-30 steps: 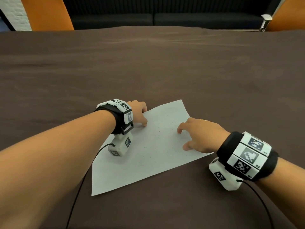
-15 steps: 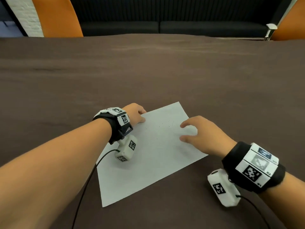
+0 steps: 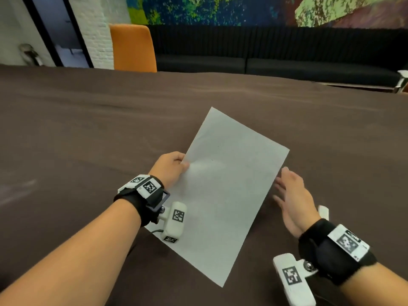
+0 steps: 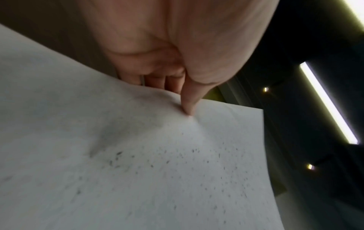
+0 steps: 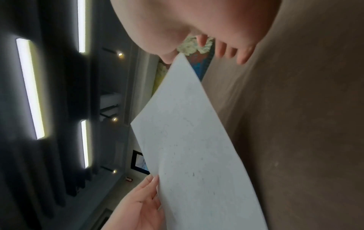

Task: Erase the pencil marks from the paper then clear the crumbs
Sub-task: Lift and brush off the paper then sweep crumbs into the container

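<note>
Pinching the paper point(image 3: 229, 191) at its left edge, the left hand point(image 3: 170, 168) holds it tilted above the brown bench point(image 3: 88, 129), thumb on top, fingers point(image 4: 157, 80) beneath. The right hand point(image 3: 291, 199) hangs just beside the right edge, fingers straight, holding nothing. Dark crumbs point(image 4: 197, 163) cling across the sheet; a weak shake may leave them, and a one-sided pinch could crease it.

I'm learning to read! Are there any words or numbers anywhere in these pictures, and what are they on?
No readable words or numbers anywhere.
Paper, pinched by the left hand: only tiny dark specks, no writing.
Wristbands: black-and-white square code patterns, plus tiny print too small to read.
Wall painting: only colours, no letters.
</note>
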`<state>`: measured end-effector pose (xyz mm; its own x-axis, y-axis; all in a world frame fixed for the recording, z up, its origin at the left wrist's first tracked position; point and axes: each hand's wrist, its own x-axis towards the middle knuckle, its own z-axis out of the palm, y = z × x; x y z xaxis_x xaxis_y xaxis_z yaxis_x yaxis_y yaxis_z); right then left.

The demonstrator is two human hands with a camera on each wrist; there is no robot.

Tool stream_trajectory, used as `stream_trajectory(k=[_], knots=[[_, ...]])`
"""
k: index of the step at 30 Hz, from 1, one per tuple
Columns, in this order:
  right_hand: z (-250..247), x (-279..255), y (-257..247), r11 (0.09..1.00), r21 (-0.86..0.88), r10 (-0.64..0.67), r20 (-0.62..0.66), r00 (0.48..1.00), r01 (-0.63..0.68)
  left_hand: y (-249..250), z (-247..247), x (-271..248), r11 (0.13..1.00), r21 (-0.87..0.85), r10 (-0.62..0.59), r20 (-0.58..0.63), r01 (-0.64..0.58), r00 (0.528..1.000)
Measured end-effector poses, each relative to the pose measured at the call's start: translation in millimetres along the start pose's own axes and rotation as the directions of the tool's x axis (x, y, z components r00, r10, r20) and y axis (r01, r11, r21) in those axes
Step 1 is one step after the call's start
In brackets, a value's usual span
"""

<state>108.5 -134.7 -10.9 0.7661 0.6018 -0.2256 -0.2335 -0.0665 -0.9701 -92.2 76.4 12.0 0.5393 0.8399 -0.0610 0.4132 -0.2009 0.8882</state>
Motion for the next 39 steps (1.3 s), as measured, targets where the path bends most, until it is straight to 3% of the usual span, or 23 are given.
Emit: stream_trajectory(k=[4,10,17,24,30,35,37,39], knots=[[31,-10,2,0.991,0.127,0.015,0.22,0.975,-0.044,-4,-12,-14,0.989,-0.147,0.003,-0.099,-0.017,0.995],[64,-29,-9,0.983,0.044,-0.184,0.257,0.949,0.179,-3,-21,-33,0.948,-0.309,0.006,-0.225,-0.077,0.974],[76,-49,-44,0.929,0.13,-0.369,0.283,0.885,0.345,18,-41,-53,0.918,-0.287,0.15,-0.389,-0.274,0.909],[76,-57,-9,0.93,-0.04,-0.333,0.325,0.885,0.364,-18,-28,-68,0.955,-0.247,0.084,-0.312,-0.166,0.946],[80,-54,-24,0.885,-0.018,-0.442,0.275,0.854,0.465,2,-44,-71,0.933,-0.226,0.176,-0.396,-0.282,0.901],[74,-61,3,0.909,-0.088,-0.358,0.336,0.871,0.407,-22,-35,-78,0.975,-0.121,0.136,-0.327,-0.185,0.935],[73,-60,4,0.901,-0.119,-0.36,0.333,0.871,0.418,-18,-38,-79,0.974,-0.095,0.159,-0.344,-0.203,0.925],[75,-61,-10,0.908,-0.041,-0.38,0.332,0.863,0.416,-6,-46,-78,0.953,-0.104,0.225,-0.381,-0.283,0.897]])
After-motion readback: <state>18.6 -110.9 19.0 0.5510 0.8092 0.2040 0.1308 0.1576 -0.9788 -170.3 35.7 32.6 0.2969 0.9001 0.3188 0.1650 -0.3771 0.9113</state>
